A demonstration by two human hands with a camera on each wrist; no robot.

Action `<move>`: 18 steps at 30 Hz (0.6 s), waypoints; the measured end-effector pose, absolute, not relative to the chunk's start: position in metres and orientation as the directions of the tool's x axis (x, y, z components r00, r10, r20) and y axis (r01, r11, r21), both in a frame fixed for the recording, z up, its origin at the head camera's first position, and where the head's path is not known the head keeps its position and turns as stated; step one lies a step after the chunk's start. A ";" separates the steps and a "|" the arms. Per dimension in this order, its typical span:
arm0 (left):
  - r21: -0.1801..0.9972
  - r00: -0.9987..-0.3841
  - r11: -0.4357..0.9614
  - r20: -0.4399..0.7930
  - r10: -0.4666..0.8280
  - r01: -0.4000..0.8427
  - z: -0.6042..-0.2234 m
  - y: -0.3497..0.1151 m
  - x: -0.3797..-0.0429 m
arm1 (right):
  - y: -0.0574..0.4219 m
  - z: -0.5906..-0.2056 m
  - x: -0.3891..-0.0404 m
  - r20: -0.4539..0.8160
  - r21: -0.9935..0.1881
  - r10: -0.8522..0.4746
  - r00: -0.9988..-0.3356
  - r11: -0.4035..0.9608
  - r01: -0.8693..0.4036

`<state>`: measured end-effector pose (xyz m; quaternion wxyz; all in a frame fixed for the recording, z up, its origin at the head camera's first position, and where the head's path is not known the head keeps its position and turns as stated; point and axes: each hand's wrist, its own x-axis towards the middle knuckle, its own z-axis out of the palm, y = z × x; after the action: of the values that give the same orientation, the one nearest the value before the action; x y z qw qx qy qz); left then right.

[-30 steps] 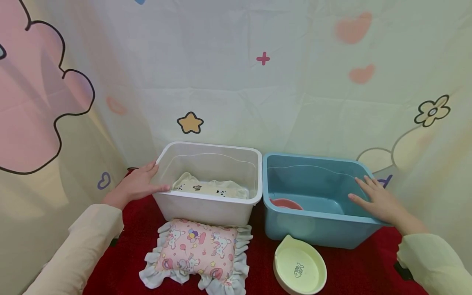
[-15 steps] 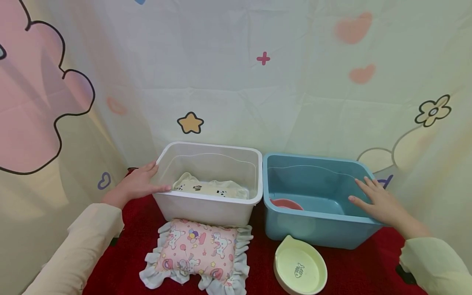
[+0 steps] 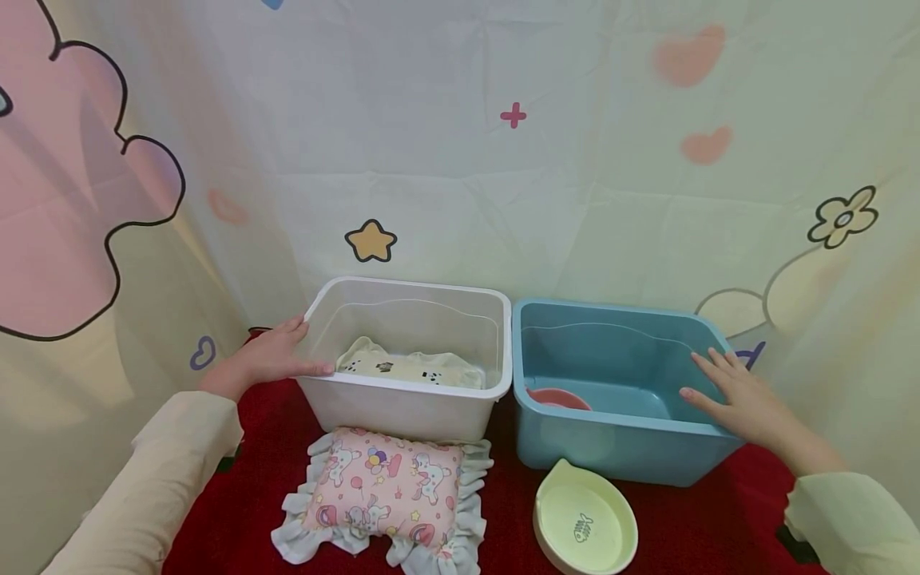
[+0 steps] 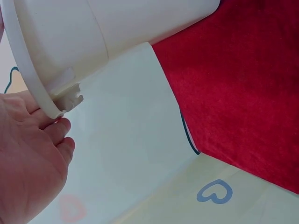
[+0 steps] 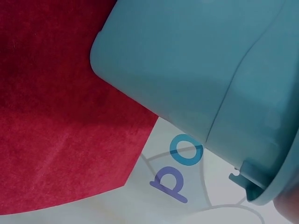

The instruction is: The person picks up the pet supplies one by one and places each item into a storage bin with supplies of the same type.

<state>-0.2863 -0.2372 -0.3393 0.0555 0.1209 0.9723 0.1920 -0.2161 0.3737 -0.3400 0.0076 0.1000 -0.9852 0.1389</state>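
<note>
My left hand (image 3: 269, 354) rests at the left end of a white plastic bin (image 3: 402, 403), thumb along the front rim and the other fingers at the side rim. In the left wrist view, the fingertips (image 4: 65, 140) show close by the rim's corner. A cream cloth (image 3: 413, 367) with dark prints lies inside this bin. To the right stands a blue plastic bin (image 3: 611, 447), with a pinkish-red rounded dish (image 3: 559, 398) in it. My right hand (image 3: 747, 407) lies over its right-end rim, fingers spread and fairly straight. In the right wrist view only a sliver of that hand shows.
A pink printed pillow (image 3: 388, 487) with white ruffles lies before the white bin. In front of the blue bin sits a pale yellow round dish (image 3: 585, 519). Red cloth (image 3: 237, 511) covers the surface; a printed curtain (image 3: 446, 160) hangs behind and at the sides.
My right hand has shifted very slightly down and to the right along the blue bin's rim. The left hand, both bins, pillow and yellow dish stay where they were.
</note>
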 end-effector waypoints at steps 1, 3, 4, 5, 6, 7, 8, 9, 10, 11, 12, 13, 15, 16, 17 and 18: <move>0.388 -0.964 0.897 -0.067 0.256 0.211 -0.339 -0.237 -0.287 | 0.373 -0.340 -0.216 0.046 -0.272 -0.199 -0.979 0.940 -0.204; 0.392 -0.965 0.897 -0.076 0.253 0.204 -0.340 -0.237 -0.287 | 0.372 -0.340 -0.214 0.053 -0.269 -0.205 -0.977 0.940 -0.212; 0.393 -0.965 0.897 -0.079 0.251 0.201 -0.340 -0.237 -0.287 | 0.372 -0.339 -0.214 0.054 -0.269 -0.208 -0.977 0.939 -0.215; 0.397 -0.965 0.896 -0.080 0.249 0.198 -0.339 -0.237 -0.287 | 0.371 -0.339 -0.213 0.058 -0.268 -0.212 -0.976 0.938 -0.219; 0.400 -0.966 0.895 -0.080 0.247 0.196 -0.339 -0.237 -0.287 | 0.371 -0.339 -0.212 0.063 -0.265 -0.215 -0.975 0.938 -0.224; 0.407 -0.966 0.893 -0.079 0.246 0.194 -0.339 -0.237 -0.286 | 0.370 -0.339 -0.212 0.066 -0.262 -0.218 -0.974 0.938 -0.228; 0.412 -0.967 0.891 -0.078 0.244 0.192 -0.339 -0.237 -0.286 | 0.369 -0.339 -0.211 0.069 -0.260 -0.221 -0.973 0.938 -0.231; 0.417 -0.967 0.889 -0.077 0.242 0.190 -0.339 -0.237 -0.286 | 0.369 -0.339 -0.211 0.072 -0.260 -0.225 -0.972 0.936 -0.236; 0.420 -0.968 0.888 -0.077 0.240 0.187 -0.340 -0.237 -0.285 | 0.368 -0.339 -0.211 0.076 -0.260 -0.230 -0.970 0.935 -0.242; 0.421 -0.968 0.888 -0.076 0.238 0.185 -0.340 -0.237 -0.285 | 0.368 -0.338 -0.210 0.083 -0.259 -0.236 -0.968 0.933 -0.250; 0.420 -0.969 0.888 -0.075 0.237 0.185 -0.340 -0.237 -0.285 | 0.367 -0.338 -0.210 0.088 -0.258 -0.241 -0.966 0.932 -0.256; 0.421 -0.969 0.889 -0.075 0.235 0.183 -0.341 -0.237 -0.285 | 0.366 -0.338 -0.210 0.091 -0.257 -0.246 -0.965 0.930 -0.261; 0.416 -0.970 0.891 -0.073 0.231 0.180 -0.341 -0.238 -0.285 | 0.364 -0.337 -0.209 0.101 -0.256 -0.255 -0.962 0.927 -0.273; 0.414 -0.971 0.892 -0.071 0.229 0.180 -0.342 -0.238 -0.285 | 0.363 -0.337 -0.208 0.105 -0.254 -0.258 -0.960 0.927 -0.277; 0.412 -0.971 0.893 -0.069 0.228 0.180 -0.342 -0.238 -0.285 | 0.362 -0.337 -0.208 0.109 -0.252 -0.260 -0.959 0.926 -0.280; 0.410 -0.972 0.894 -0.067 0.226 0.180 -0.342 -0.238 -0.285 | 0.362 -0.337 -0.207 0.111 -0.251 -0.261 -0.959 0.926 -0.282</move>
<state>-0.2849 -0.2376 -0.3418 0.0564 0.1046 0.9716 0.2048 -0.2071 0.3615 -0.3370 0.0378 0.1384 -0.9806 0.1333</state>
